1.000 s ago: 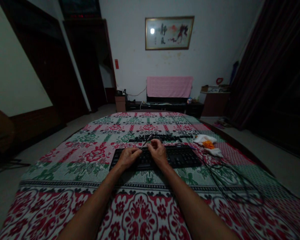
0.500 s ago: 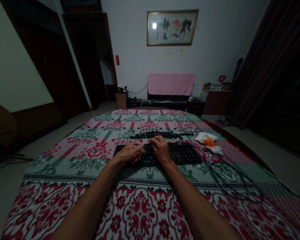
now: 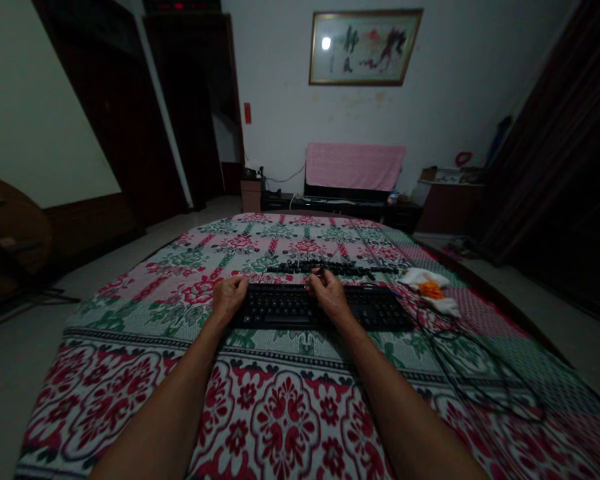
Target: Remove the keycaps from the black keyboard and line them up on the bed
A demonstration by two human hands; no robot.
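Across the flowered tablecloth (image 3: 280, 420), I see the black keyboard (image 3: 280, 310) lying flat, one long side toward me, between and beneath the two hands. Dim light costs me detail. The right hand (image 3: 330, 297) covers a strip of keys right of the middle, and its thumb and fingers are drawn to a narrow pinch on a slim tool (image 3: 322, 272); only a dark bit of it shows, so I can't make out its full shape. The left hand (image 3: 229, 298) is at the keyboard's left end with its fingers curled inward. Their undersides are hidden from me, and I cannot tell whether they grip the edge. Just beyond the keyboard runs a row of small black pieces (image 3: 340, 268), too dark to name surely, though they look like keycaps; the right hand's fingertips overlap it in my view. A black cable (image 3: 437, 360) loops off to the right, its strands blurring into the cloth, near a white rag (image 3: 430, 287) with an orange patch.

Half a second ago the left hand was over the keys, close beside the right; now it has moved out to the end, baring the left-hand keys and the space bar.
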